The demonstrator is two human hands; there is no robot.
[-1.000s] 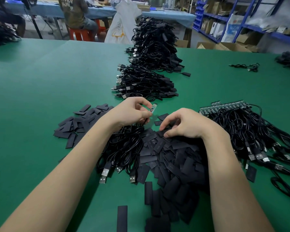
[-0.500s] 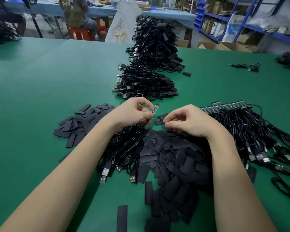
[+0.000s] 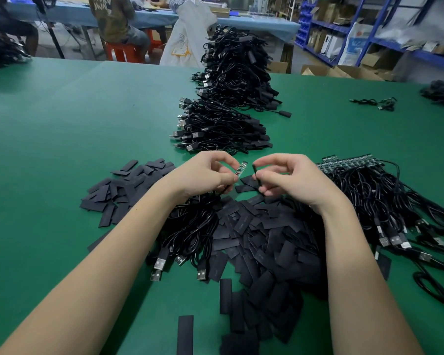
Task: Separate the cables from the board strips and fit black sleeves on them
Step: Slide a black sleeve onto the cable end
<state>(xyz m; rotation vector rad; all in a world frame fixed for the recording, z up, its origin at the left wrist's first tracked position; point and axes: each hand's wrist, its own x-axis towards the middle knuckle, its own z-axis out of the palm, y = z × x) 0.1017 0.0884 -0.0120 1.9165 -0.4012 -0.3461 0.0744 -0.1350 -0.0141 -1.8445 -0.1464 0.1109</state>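
I am in a small assembly workshop with stockroom shelving along one side. My hands work over a wide green-covered table (image 3: 62,149). Straight ahead of them, finished black cables lie stacked in a long pile (image 3: 231,98). To the right of my right hand, more cables hang from board strips (image 3: 349,161); under and to the left of my hands, loose black sleeves (image 3: 254,239) are heaped. Beyond the table's far edge, another person sits on a red stool (image 3: 123,51) at a blue-covered bench (image 3: 241,21). Far off to the right, blue metal racks (image 3: 369,29) hold cardboard boxes and parts bins.
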